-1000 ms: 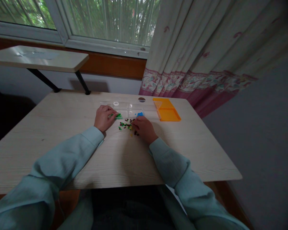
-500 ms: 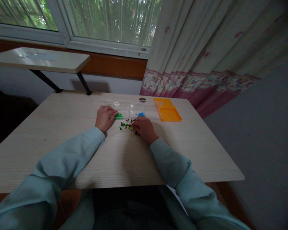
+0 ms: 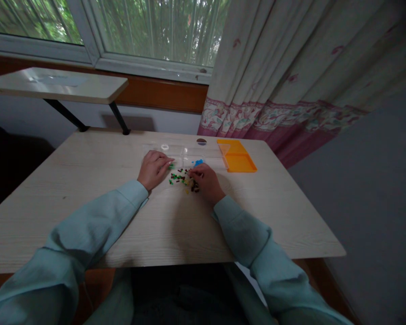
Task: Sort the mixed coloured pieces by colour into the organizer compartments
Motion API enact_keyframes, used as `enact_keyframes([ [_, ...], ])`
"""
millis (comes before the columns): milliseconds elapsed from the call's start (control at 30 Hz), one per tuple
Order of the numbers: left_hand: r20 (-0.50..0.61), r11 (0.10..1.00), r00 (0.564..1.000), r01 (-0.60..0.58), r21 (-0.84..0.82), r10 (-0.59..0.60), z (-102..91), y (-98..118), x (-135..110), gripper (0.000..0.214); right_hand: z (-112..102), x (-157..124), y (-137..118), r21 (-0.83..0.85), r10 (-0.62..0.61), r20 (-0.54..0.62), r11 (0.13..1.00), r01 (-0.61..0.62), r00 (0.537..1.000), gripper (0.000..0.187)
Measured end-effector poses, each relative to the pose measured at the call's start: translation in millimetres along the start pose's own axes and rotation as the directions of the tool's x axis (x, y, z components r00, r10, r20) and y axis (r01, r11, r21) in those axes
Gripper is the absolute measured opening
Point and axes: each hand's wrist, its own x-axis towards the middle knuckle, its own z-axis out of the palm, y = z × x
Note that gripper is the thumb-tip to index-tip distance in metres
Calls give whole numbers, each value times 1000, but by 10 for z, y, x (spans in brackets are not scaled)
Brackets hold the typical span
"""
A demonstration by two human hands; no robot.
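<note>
A small heap of mixed beads [image 3: 182, 178], dark, green and yellow, lies on the pale wooden table [image 3: 88, 180]. My left hand [image 3: 153, 168] rests left of the heap, fingers stretched towards the green beads [image 3: 172, 166] in a clear compartment box [image 3: 186, 154]. My right hand [image 3: 205, 180] sits on the heap's right side, fingers curled and pinched at the beads; what it grips is too small to see. Blue beads [image 3: 198, 162] lie in another compartment just beyond it.
An orange tray or lid [image 3: 236, 161] lies at the table's far right. A small side table [image 3: 57, 85] stands behind to the left under the window. A curtain [image 3: 291, 81] hangs at the right. The table's right edge is close to a grey wall.
My left hand has slid slightly right, fingers now covering most of the green beads. My right hand has shifted a little over the heap. The view drifted slightly.
</note>
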Motion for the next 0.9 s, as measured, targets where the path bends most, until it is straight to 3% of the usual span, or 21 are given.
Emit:
enact_keyframes([
  [200, 96, 986, 982, -155, -63, 161, 30, 288, -21, 28, 34, -16, -31, 372, 112, 95, 917, -140, 989, 20],
  [433, 101, 985, 981, -164, -48, 168, 43, 285, -39, 28, 73, -55, -82, 529, 187, 226, 800, -282, 956, 30],
  [567, 80, 984, 981, -175, -27, 177, 26, 277, -43, 26, 43, -41, -115, 440, 112, 207, 876, -195, 972, 29],
  [733, 66, 994, 992, -108, 11, 107, 3, 193, -21, 23, 10, -30, -82, 137, -13, 88, 991, 1, 996, 23],
  [900, -8, 999, 1000, 2, 46, -2, -5, -19, 20, 25, 37, -59, -55, -162, -148, 91, 973, 161, 985, 14],
])
